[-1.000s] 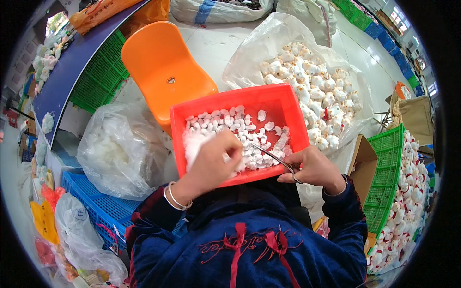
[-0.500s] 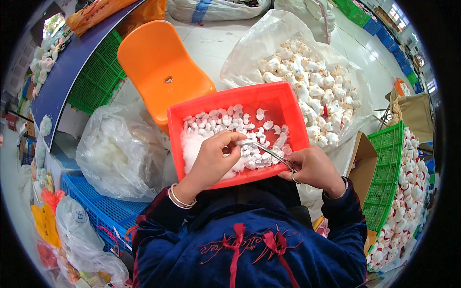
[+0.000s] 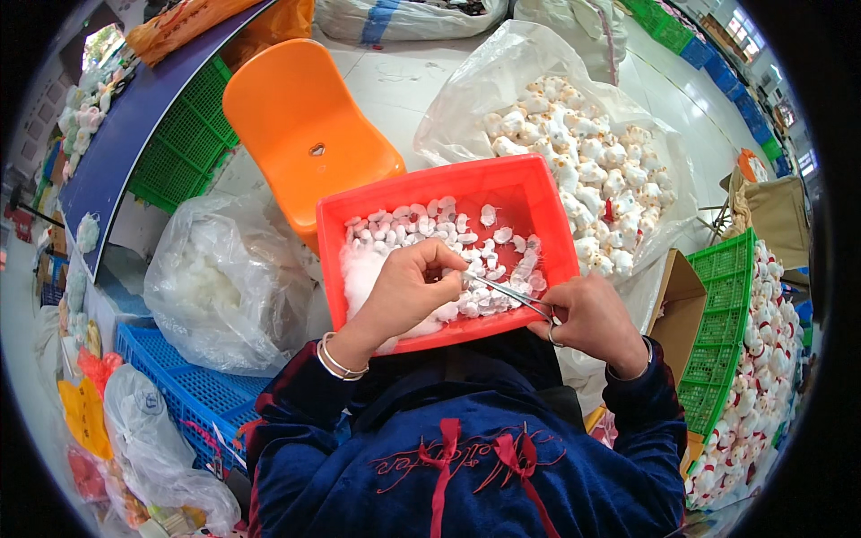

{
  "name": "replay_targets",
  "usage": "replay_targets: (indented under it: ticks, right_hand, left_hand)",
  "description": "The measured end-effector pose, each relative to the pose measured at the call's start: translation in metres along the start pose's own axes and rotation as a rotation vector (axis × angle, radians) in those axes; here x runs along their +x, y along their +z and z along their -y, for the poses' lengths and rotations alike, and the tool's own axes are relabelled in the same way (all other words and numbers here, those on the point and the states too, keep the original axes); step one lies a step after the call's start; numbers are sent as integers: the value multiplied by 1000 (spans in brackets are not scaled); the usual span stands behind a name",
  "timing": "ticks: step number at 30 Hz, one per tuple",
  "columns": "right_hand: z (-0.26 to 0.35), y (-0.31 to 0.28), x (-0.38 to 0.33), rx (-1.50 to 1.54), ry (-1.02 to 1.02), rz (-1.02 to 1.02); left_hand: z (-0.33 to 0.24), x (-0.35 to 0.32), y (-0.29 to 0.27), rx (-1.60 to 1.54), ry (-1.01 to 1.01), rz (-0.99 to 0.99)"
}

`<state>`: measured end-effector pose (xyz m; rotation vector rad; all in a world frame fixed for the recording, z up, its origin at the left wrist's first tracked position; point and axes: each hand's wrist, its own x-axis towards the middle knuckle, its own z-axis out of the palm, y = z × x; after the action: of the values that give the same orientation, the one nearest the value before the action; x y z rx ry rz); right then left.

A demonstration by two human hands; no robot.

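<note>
A scissor-handled metal tool [image 3: 508, 291] lies slantwise over the red tub [image 3: 525, 191], its long axis running from the near right corner toward the middle. The narrow tip points toward the far left corner; the ring handles sit by the near right corner, just past the near edge. The right hand [image 3: 594, 321] has its fingers wrapped around the handles. The left hand [image 3: 405, 289] is at the tip, thumb and forefinger brought close together; whether they pinch a white piece, I cannot tell. Small white pieces [image 3: 395, 231] spread from the far left corner to the right side, with white fluff [image 3: 359, 272] along the left edge. Red stitched script crosses the blue top [image 3: 377, 511]; a yellow bag [image 3: 83, 414] bears dark writing, too small to read.
</note>
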<state>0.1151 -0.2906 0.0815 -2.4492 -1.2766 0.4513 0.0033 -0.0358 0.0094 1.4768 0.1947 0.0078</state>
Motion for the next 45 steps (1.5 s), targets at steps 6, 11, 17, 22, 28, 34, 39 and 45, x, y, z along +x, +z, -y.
replay_targets:
  ticks: [6, 11, 17, 22, 28, 34, 39, 45]
  right_hand:
    - [-4, 3, -2, 68, 28, 76]
    - [-2, -6, 0, 109, 91, 132]
    - [-3, -3, 3, 101, 45, 121]
    - [-3, 13, 9, 73, -169, -193]
    - [11, 28, 13, 304, -10, 72]
    - [20, 29, 15, 334, 84, 119]
    - [24, 27, 16, 361, 127, 147]
    - [24, 34, 19, 413, 87, 111]
  left_hand:
    - [4, -8, -19, -13, -44, 79]
    - [-14, -14, -15, 171, 33, 24]
    - [-11, -9, -12, 333, 106, 30]
    - [-4, -4, -9, 203, 24, -76]
    - [4, -2, -7, 41, 23, -160]
    - [-3, -6, -1, 63, 69, -202]
    - [-4, -7, 2, 42, 113, -239]
    - [-5, -8, 8, 195, 144, -190]
